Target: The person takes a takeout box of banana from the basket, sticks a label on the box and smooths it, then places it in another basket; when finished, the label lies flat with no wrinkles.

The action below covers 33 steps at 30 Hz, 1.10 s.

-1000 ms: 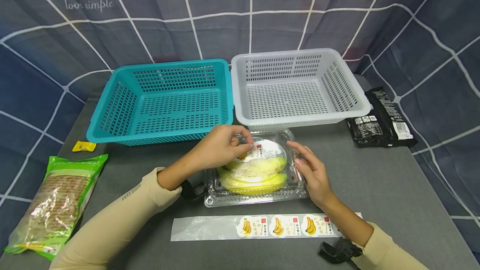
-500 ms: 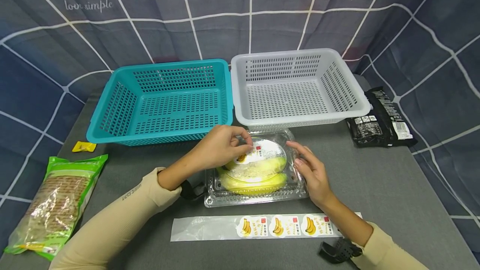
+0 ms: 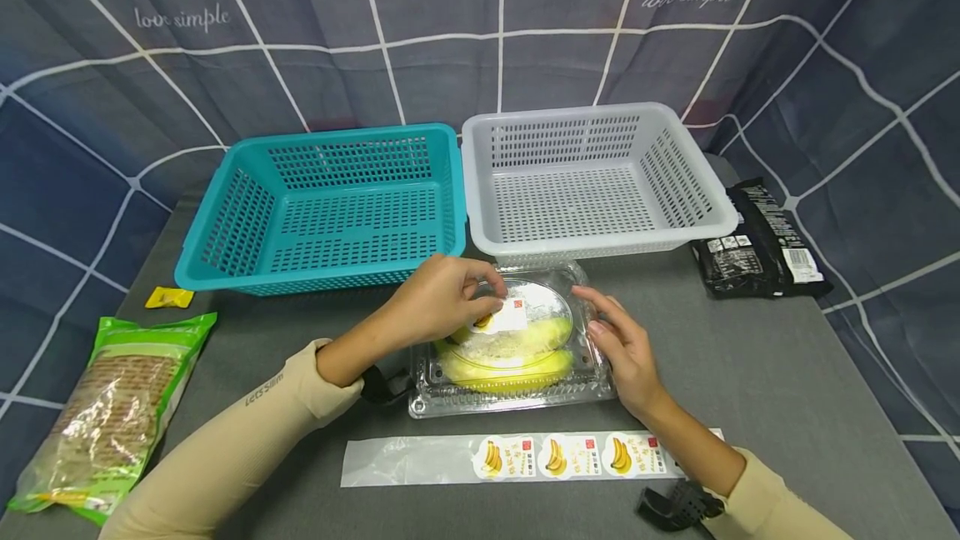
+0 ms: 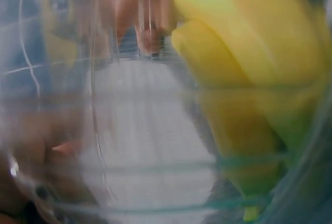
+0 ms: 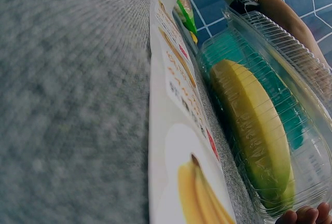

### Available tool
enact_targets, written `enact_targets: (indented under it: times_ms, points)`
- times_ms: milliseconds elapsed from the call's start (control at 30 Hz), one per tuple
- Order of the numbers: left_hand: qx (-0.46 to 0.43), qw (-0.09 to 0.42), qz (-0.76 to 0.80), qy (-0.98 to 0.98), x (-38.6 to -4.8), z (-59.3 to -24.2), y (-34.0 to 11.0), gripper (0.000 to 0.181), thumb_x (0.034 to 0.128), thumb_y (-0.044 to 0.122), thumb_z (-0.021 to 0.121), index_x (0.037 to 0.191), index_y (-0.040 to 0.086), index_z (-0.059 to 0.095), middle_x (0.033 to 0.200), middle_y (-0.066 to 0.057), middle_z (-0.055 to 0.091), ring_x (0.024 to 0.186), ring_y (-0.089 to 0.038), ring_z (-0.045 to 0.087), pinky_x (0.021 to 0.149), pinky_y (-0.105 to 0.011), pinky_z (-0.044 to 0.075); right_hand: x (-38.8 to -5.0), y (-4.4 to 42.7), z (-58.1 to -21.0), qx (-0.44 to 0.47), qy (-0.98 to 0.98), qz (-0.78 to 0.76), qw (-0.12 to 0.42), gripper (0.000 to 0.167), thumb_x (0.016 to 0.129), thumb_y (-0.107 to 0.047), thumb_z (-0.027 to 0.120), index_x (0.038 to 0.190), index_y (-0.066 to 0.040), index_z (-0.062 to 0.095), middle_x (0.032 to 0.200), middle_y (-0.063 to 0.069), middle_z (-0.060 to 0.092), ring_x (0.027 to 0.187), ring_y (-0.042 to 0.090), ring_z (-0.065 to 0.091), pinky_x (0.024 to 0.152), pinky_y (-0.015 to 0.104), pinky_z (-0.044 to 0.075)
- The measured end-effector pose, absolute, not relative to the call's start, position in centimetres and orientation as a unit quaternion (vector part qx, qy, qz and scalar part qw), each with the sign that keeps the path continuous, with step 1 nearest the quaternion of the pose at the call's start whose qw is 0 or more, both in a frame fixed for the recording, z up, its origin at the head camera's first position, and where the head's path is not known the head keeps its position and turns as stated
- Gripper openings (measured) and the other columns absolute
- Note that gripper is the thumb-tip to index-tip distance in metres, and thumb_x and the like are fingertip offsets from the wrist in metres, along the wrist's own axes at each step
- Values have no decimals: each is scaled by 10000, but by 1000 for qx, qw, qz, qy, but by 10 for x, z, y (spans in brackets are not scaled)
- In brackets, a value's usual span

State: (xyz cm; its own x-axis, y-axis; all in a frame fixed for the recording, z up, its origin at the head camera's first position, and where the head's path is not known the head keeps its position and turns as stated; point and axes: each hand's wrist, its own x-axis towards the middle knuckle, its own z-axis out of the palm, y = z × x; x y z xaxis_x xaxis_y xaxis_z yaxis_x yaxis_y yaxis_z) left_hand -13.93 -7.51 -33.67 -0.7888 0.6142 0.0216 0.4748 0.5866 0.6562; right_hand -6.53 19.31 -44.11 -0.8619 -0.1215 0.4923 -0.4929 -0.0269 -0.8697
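A clear plastic clamshell box [image 3: 450, 405] holding yellow bananas [image 3: 510, 369] lies on the grey table. My left hand [image 3: 438, 294] is above its lid, pinching a banana-print sticker [image 3: 504, 317] between thumb and fingertips at the upper left of the lid. Whether that sticker lies fully flat cannot be told. My right hand [image 3: 626, 348] rests with relaxed fingers along the box's right side. Below the box lies a backing strip [image 3: 408, 461] with several banana stickers [image 3: 555, 455], partly hidden by the right forearm. Bananas [image 4: 249, 42] show blurred through clear plastic in the left wrist view.
A teal basket [image 3: 322, 280] and a white basket [image 3: 600, 242] stand side by side behind the box. At left lie a green-edged food packet [image 3: 120, 390] and a small yellow packet [image 3: 169, 297]. A black packet [image 3: 759, 244] lies at right.
Both hands stay almost where they were. The sticker under the left fingertips shows slightly changed, with less of its print visible. The head view has tilted a little.
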Motion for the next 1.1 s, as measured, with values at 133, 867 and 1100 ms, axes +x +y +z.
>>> enact_targets:
  times_ms: [133, 867, 1100]
  points:
    - [306, 107, 330, 887, -138, -336, -75, 45, 938, 216, 768, 982, 222, 765, 485, 66, 376, 433, -74, 290, 480, -268, 279, -65, 194, -442, 220, -692, 674, 135, 422, 1016, 57, 408, 1424, 102, 507, 1292, 107, 568, 537, 90, 358, 481, 283, 345]
    - [290, -36, 304, 907, -96, -343, -154, 304, 953, 368, 745, 1222, 231, 711, 579, 131, 316, 496, -35, 260, 485, -264, 289, -66, 193, -441, 226, -682, 679, 153, 421, 999, 93, 407, 1404, 123, 515, 1302, 115, 577, 561, 105, 365, 492, 275, 346]
    - [258, 22, 253, 932, -84, -365, -180, 676, 977, 550, 634, 1578, 375, 377, 700, 153, 496, 516, -26, 398, 503, -267, 375, -65, 193, -442, 222, -686, 679, 141, 418, 1013, 70, 411, 1417, 118, 505, 1314, 115, 571, 539, 92, 372, 476, 278, 356]
